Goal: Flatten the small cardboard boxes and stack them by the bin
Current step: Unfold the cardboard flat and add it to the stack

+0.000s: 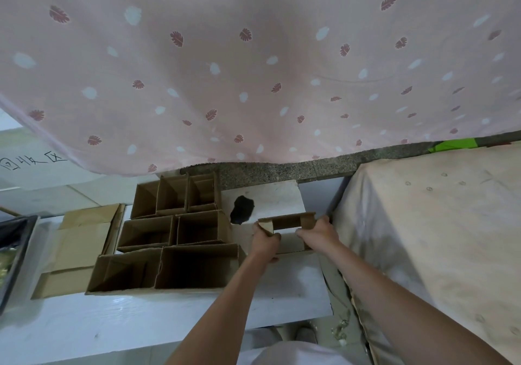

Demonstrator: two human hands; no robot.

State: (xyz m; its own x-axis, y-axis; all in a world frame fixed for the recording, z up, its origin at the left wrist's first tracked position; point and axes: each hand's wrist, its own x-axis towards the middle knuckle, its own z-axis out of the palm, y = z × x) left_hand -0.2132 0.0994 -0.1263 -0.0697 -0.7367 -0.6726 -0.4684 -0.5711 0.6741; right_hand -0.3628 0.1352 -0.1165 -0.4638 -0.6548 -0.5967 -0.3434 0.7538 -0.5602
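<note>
Both hands hold one small cardboard box (287,221) above the white floor, right of the box cluster. My left hand (265,242) grips its left end, fingers curled round the flap. My right hand (320,233) grips its right end. The box is open, its inside facing me. Several more open brown boxes (180,232) stand packed together in rows to the left. Flattened cardboard sheets (81,246) lie stacked further left, beside a dark bin (17,254) at the left edge.
A pink leaf-print cloth (253,68) hangs over the upper view. A cloth-covered block (431,237) stands at the right. A dark hole (242,209) shows in the white board behind the held box. Handwritten characters (31,163) mark the floor at far left.
</note>
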